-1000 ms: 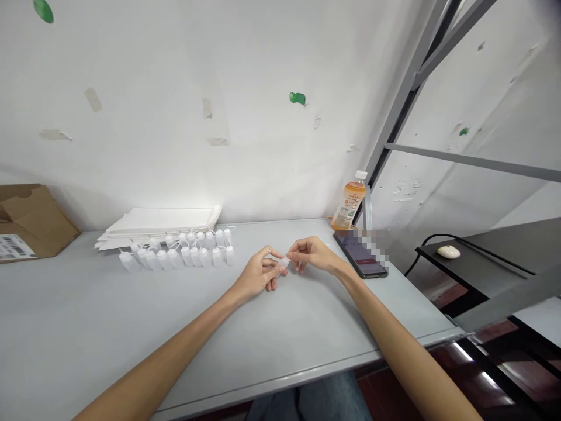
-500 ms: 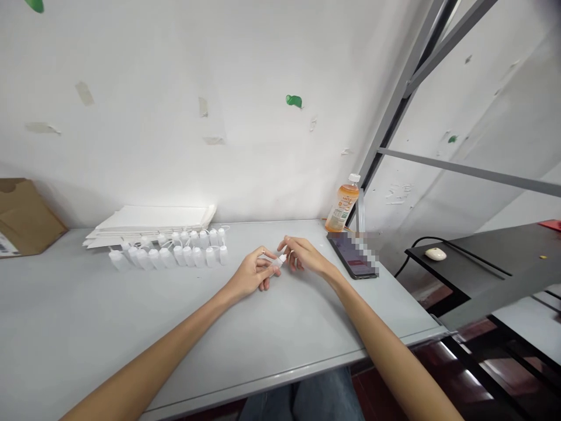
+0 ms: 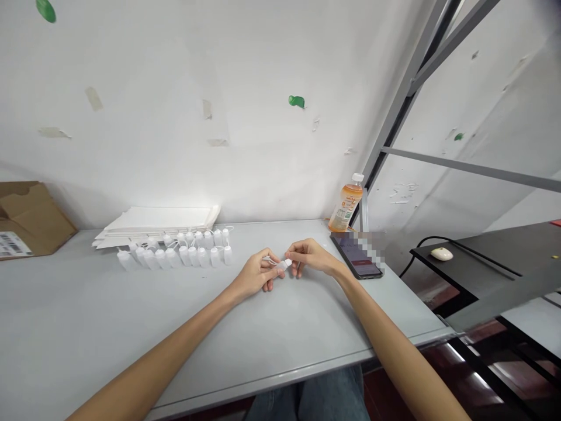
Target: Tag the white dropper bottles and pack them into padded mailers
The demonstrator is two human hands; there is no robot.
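Both my hands meet over the middle of the grey table (image 3: 87, 327). My left hand (image 3: 256, 273) is closed round a small white plastic bottle (image 3: 281, 266). My right hand (image 3: 309, 257) pinches the bottle's cap end from the right, its fingertips pressed together on it. To the left, several more small white bottles (image 3: 175, 251) with tethered caps stand in two rows on the table, about a hand's width from my left hand.
A stack of white sheets (image 3: 162, 219) lies behind the bottle rows by the wall. A cardboard box (image 3: 30, 219) sits far left. An orange drink bottle (image 3: 346, 202) and a phone (image 3: 359, 254) are at the table's right end, beside a grey metal frame (image 3: 394, 111).
The hands stay together on the small bottle, with only slight finger shifts. The view swung a little left and back.
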